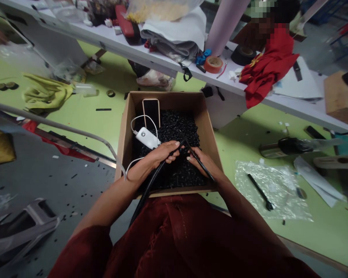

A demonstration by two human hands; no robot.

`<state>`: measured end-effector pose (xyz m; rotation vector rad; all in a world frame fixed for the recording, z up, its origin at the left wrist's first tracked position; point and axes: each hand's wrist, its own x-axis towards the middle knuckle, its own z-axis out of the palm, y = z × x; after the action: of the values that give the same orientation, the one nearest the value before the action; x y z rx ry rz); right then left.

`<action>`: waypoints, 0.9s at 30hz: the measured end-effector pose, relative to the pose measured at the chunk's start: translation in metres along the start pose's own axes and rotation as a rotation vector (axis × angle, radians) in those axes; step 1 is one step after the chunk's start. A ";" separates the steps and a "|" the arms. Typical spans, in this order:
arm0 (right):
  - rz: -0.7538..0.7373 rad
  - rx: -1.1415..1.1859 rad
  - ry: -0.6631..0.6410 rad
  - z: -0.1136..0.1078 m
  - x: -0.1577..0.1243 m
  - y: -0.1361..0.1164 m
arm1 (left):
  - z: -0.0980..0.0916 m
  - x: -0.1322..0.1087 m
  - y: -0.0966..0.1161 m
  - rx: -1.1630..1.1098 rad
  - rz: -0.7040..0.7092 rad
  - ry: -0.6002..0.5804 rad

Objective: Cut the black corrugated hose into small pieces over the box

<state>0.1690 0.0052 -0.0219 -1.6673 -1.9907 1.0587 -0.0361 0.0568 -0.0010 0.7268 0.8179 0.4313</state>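
Observation:
Over an open cardboard box [211, 135] filled with small black pieces [179, 173], both my hands come close together. My left hand [165, 152] is closed around a black ribbed hose [152, 183], which runs down past the box's front edge to my lap. In my right hand [201, 158] is a thin dark rod-like tool [204, 168], slanted across the palm; its exact kind I cannot make out. The hose's upper end meets or crosses this tool between the hands. A phone [151, 108] and a white power bank [146, 137] with a white cable lie in the box.
Behind the box, a white shelf [174, 63] carries orange tape [213, 64], folded sheets and a red cloth [271, 69]. On the green table at right are a clear plastic bag [290, 193] and a black-handled tool [259, 190]. A grey stool [31, 224] stands at lower left.

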 end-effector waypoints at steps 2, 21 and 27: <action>0.002 -0.001 -0.001 0.000 0.000 0.000 | 0.000 0.001 -0.001 -0.001 -0.008 -0.004; 0.058 -0.096 0.029 0.002 0.001 -0.001 | 0.001 0.004 -0.002 -0.006 -0.031 0.057; 0.079 -0.158 0.044 0.005 0.002 0.003 | 0.001 0.005 -0.003 -0.007 -0.038 0.081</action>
<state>0.1672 0.0055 -0.0272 -1.8476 -2.0421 0.9024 -0.0321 0.0578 -0.0052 0.6901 0.9042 0.4315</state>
